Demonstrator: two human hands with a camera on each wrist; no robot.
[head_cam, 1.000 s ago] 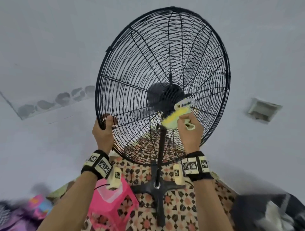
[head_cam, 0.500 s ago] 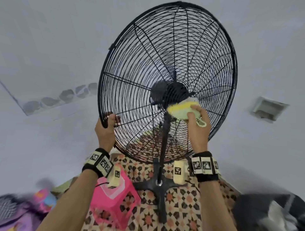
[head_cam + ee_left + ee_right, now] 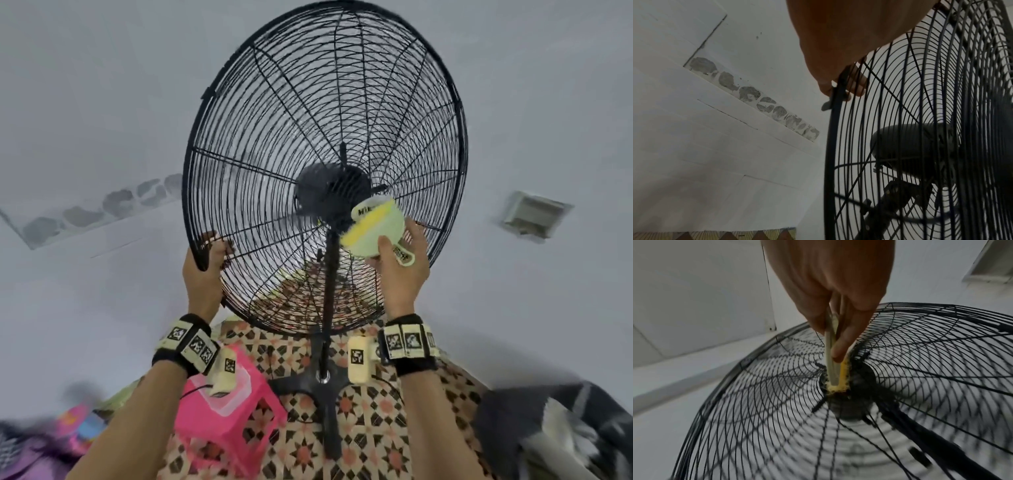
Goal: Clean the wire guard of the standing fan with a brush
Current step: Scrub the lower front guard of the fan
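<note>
- My left hand grips the outer rim of the wire guard, fingers curled through the wires at its lower left edge; the left wrist view shows my fingertips wrapped over the black hoop.
- My right hand holds the brush, thumb on its pale green back and fingers behind, with the handle tab sticking out past my palm.
- The brush's yellow bristles press against the guard just beside the motor housing, near the centre where the spokes meet.
- The guard feels to me like a light, springy cage: thin wires that would flex under a hard push, so I judge the stiff rim the right place to steady it, not the fine wires.
- The brush looks light, of rigid plastic with soft bristles; pinching its flat back gives me control, though a smooth shell could slip if I press at an angle.
- The fan stands on a black pole with a cross-shaped base on a patterned floor covering; tall and top-heavy, I judge, so hard sideways strokes could rock it.
- The motor housing and the pole crowd the bristles here; the spokes would catch them on a sweep across.
- A pink plastic stool sits by the base near my left forearm, and dark fabric lies at the lower right, both clear of my strokes.
- A pale vent box is on the wall to the right, well apart from the fan.
</note>
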